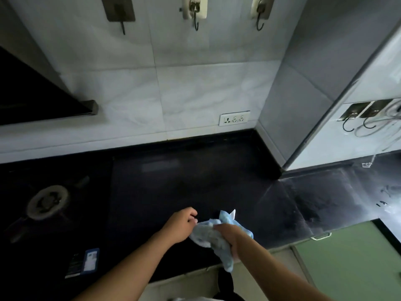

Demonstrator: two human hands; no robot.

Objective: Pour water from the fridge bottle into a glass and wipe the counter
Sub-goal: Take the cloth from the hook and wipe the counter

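A crumpled light-blue and white cloth (208, 236) is bunched just above the dark counter (184, 181) near its front edge. My right hand (227, 234) grips the cloth from above, and one end of the cloth hangs down past the counter's edge. My left hand (181, 224) sits close beside the cloth on its left, fingers curled, their tips at the cloth's edge; whether they pinch it is unclear. No bottle or glass is in view.
A gas hob with a round burner (46, 203) lies at the left, with a blue label (91, 260) near its front. A wall socket (234, 119) sits on the tiled backsplash. Wall hooks (195, 16) hang above. A green cabinet door (347, 261) is at the lower right.
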